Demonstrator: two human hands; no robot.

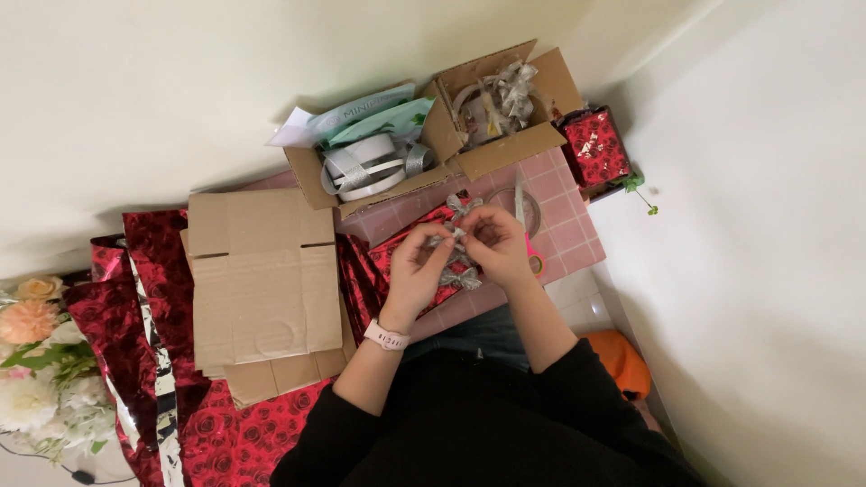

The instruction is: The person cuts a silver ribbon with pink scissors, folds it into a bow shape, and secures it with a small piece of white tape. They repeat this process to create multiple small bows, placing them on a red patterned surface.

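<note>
My left hand [418, 263] and my right hand [498, 242] meet over a red wrapped parcel [408, 254], both pinching a silver glitter ribbon [457, 245]. Loops of the ribbon stick out above the fingers and below them. A pale watch [386, 337] sits on my left wrist. Both sleeves are black. The parcel lies on a pink tiled surface [559, 225] in front of me.
An open cardboard box [433, 135] at the back holds ribbon rolls and silver bows. Pink-handled scissors [532, 252] lie right of my hands. Flattened cardboard [262, 284] rests on red rose foil [234, 433] at left. Artificial flowers [41, 361] are far left, a red gift box [595, 149] far right.
</note>
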